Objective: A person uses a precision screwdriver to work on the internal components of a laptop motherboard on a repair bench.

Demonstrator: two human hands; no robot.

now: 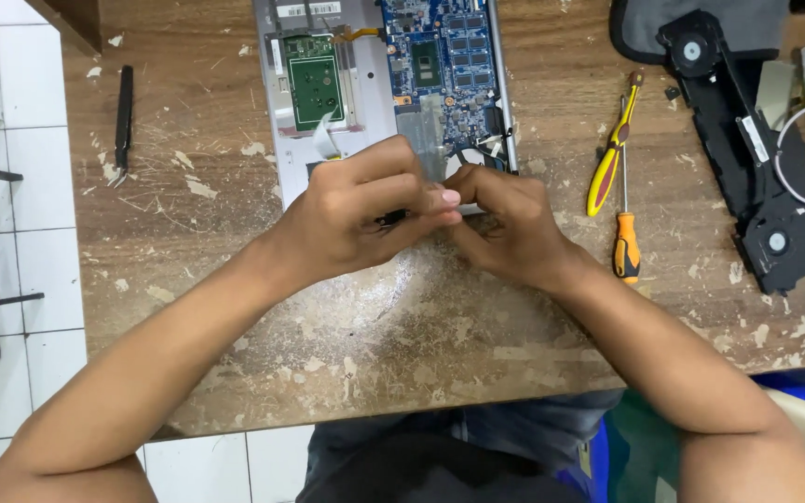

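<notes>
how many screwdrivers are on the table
2. A yellow and red screwdriver lies slanted to the right of the opened laptop. An orange and black screwdriver lies upright just below it, beside the right hand. Others may be hidden under the hands.

Wooden table: rough, worn matt, pale flakes all over. Opened laptop at far edge: matt silver metal shell, glossy blue circuit board. Two screwdrivers toward right edge: glossy yellow and orange plastic handles, bright metal shafts. Black matt plastic fan assembly at far right corner.
</notes>
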